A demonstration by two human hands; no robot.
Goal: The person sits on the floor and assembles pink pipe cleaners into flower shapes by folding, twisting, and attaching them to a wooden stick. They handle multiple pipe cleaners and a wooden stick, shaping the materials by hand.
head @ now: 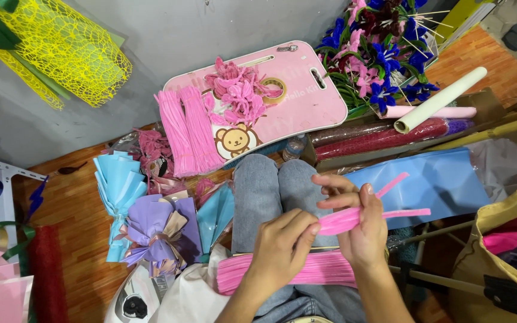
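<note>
Two hands at lower centre | your left hand (279, 248) pinches, right hand (360, 230) grips pink pipe cleaners (354, 218) | pink tray (306, 98), upper centre: pink pieces, tape roll (275, 90) | tan bag (504, 263), cut off right, contents unclear

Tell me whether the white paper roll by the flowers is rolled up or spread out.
Rolled up. The white paper roll forms a tight tube with its open round end showing, lying slantwise across the dark red mesh rolls.

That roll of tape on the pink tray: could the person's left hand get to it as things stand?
Probably, but not at once. The roll of tape lies uncovered on the pink tray, past the knees, with nothing across the path. But the left hand is pinching the pink stems that the right hand holds.
</note>
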